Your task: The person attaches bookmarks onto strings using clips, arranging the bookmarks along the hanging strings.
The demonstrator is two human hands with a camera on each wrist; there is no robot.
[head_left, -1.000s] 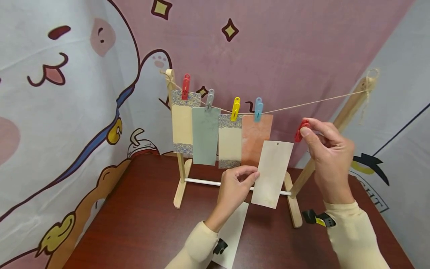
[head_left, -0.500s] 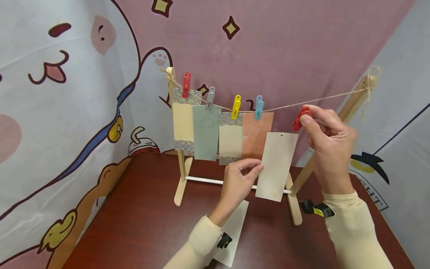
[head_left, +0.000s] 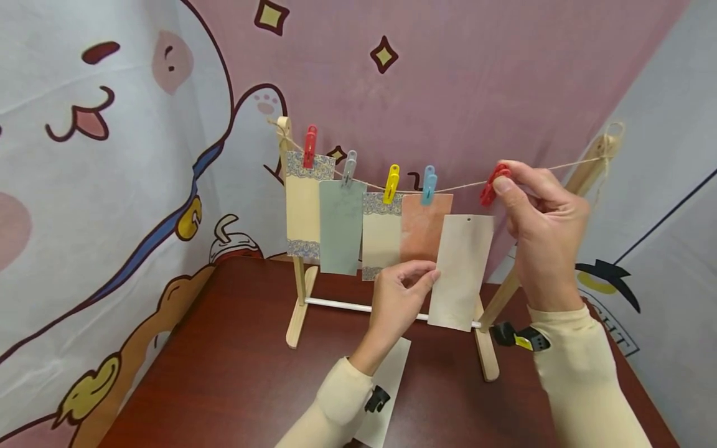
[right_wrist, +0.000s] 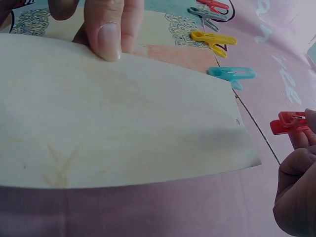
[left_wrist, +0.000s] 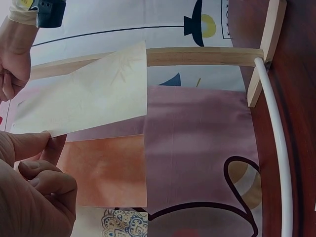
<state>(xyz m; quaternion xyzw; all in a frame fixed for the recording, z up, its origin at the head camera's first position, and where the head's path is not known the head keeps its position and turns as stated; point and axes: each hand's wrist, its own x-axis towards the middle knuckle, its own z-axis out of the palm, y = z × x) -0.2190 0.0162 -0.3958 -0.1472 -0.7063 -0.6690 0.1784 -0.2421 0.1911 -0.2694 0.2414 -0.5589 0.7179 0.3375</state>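
My left hand [head_left: 400, 298] pinches the left edge of a cream paper card [head_left: 462, 274] with a small hole near its top edge. The card is upright, just below the string [head_left: 571, 164], right of a hanging orange card [head_left: 426, 227]. My right hand [head_left: 546, 236] pinches a red plastic clothespin [head_left: 490, 190] between thumb and fingers, above the card's top right corner and level with the string. In the right wrist view that clothespin [right_wrist: 289, 122] is apart from the cream card [right_wrist: 133, 113]. A blue clothespin [head_left: 429, 185] fastens the orange card to the string.
Further left hang a green card [head_left: 340, 230] and two patterned cards, under red, grey [head_left: 349, 168] and yellow [head_left: 391, 184] clothespins. Wooden posts [head_left: 585, 168] with a white rod [head_left: 342, 305] carry the string. Another pale card [head_left: 392, 386] lies on the brown table [head_left: 224, 361].
The cream card has risen and shifted slightly right in my left hand. My right hand has moved up and left with the red clothespin, to the string.
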